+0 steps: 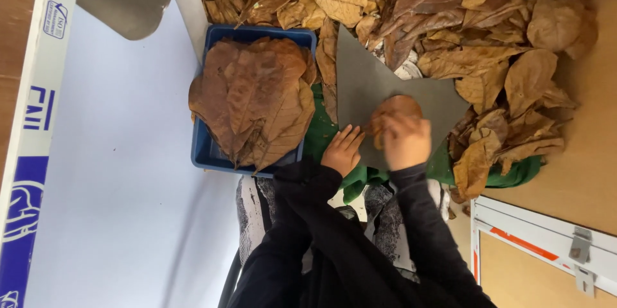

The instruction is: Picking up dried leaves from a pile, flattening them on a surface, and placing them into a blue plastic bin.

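My right hand (406, 141) presses a brown dried leaf (397, 106) flat against a grey board (373, 83) that rests on green cloth (321, 131). My left hand (343, 149) lies beside it, fingers together, touching the board's near edge and the leaf's left rim. Both arms wear black sleeves. Left of the board, a blue tray (205, 154) holds a stack of flattened brown leaves (254, 99).
A large heap of loose dried leaves (450, 19) covers the area behind and to the right of the board. A pale sheet (116, 173) lies at the left, with a printed white and blue strip (32, 122) along its edge. A wooden surface (591, 154) sits at right.
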